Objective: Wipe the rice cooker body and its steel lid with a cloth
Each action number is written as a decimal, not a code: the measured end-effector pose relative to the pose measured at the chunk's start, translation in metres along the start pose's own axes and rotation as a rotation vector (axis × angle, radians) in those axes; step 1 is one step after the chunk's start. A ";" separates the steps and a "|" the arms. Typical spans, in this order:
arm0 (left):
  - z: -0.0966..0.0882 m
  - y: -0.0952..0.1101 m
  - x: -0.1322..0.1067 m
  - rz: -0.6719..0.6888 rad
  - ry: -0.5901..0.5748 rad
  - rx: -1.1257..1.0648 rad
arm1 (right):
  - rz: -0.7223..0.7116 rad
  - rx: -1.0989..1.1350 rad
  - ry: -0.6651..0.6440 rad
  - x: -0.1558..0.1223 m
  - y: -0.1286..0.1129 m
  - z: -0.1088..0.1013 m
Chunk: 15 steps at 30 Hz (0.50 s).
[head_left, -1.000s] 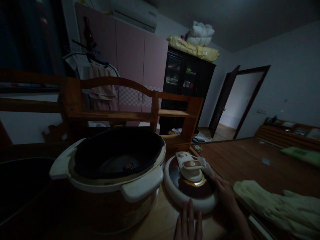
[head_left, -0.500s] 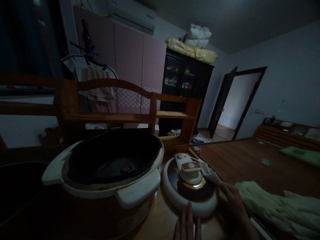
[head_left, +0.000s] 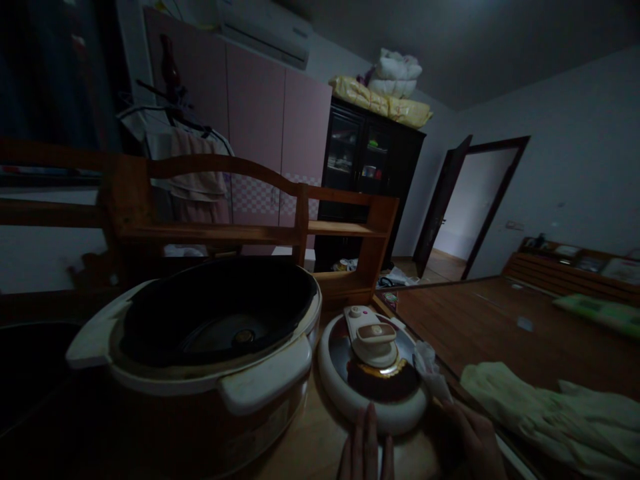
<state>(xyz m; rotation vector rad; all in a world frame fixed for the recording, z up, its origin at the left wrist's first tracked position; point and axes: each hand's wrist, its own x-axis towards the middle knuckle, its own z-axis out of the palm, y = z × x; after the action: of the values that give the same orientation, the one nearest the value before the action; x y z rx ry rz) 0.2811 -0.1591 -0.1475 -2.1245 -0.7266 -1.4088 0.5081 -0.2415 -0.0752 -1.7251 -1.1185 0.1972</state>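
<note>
A round lid (head_left: 345,393) with a white rim, a dark top and a beige handle (head_left: 376,335) lies on the wooden tabletop (head_left: 320,437). My left hand (head_left: 367,447) rests with fingers stretched out against the lid's near rim. My right hand (head_left: 475,430) pinches a crumpled white tissue (head_left: 431,373), which touches the lid's right edge. Left of the lid stands a large white-rimmed electric cooker (head_left: 270,377), uncovered, with a black inner pot (head_left: 220,307). Its near side is in deep shadow.
A dark pot (head_left: 35,373) sits at the far left. Behind the cooker runs a wooden shelf rack (head_left: 345,228). Pale green cloth (head_left: 545,413) lies to the right, beyond the table edge. Farther off are a pink wardrobe (head_left: 255,120) and an open door (head_left: 445,200).
My right hand has drawn the tissue back toward me along the lid's right rim. The left hand stays at the near rim. The view has shifted slightly.
</note>
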 end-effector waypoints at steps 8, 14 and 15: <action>-0.003 -0.002 -0.006 0.030 -0.049 -0.010 | -0.002 -0.019 0.018 -0.027 0.015 0.010; -0.005 -0.002 -0.006 0.029 -0.081 -0.006 | -0.054 0.002 0.000 -0.020 -0.007 0.012; -0.006 -0.001 -0.006 0.028 -0.089 -0.004 | -0.051 -0.009 0.003 -0.014 -0.010 0.012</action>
<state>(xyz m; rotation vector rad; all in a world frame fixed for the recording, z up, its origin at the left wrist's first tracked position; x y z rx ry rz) 0.2741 -0.1630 -0.1507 -2.2031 -0.7251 -1.3096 0.4873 -0.2437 -0.0774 -1.7025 -1.1615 0.1587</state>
